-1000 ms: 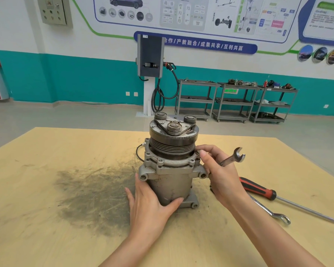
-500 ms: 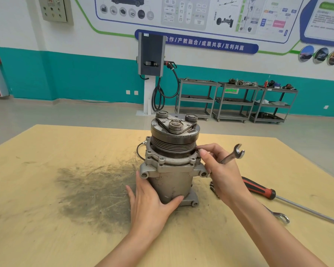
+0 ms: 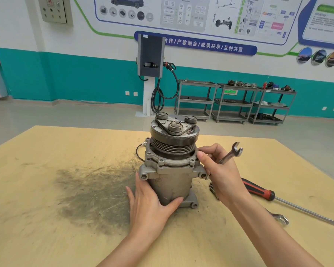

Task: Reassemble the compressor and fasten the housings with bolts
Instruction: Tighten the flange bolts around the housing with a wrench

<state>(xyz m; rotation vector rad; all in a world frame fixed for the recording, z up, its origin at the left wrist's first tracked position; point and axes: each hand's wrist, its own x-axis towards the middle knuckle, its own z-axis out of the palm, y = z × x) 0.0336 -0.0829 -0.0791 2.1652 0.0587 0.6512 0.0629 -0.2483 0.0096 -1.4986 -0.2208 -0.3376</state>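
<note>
A grey metal compressor [image 3: 170, 178] stands upright on the wooden table [image 3: 46, 218], its ribbed pulley and clutch plate [image 3: 174, 132] on top. My left hand [image 3: 148, 205] wraps around the lower body of the compressor from the front left. My right hand [image 3: 218, 170] holds an open-end wrench [image 3: 230, 154], whose jaw sticks up to the right. Its thumb and forefinger sit at the flange on the compressor's right side, where a bolt would be; the bolt itself is hidden by the fingers.
A red-handled screwdriver [image 3: 258, 190] and a second wrench [image 3: 278, 217] lie on the table to the right. A dark greasy smear [image 3: 93, 195] covers the table left of the compressor. Metal carts [image 3: 233, 101] and a charger post [image 3: 150, 74] stand far behind.
Both hands and the compressor keep almost the same pose. The right hand's fingers have shifted slightly at the flange, with the wrench raised a little.
</note>
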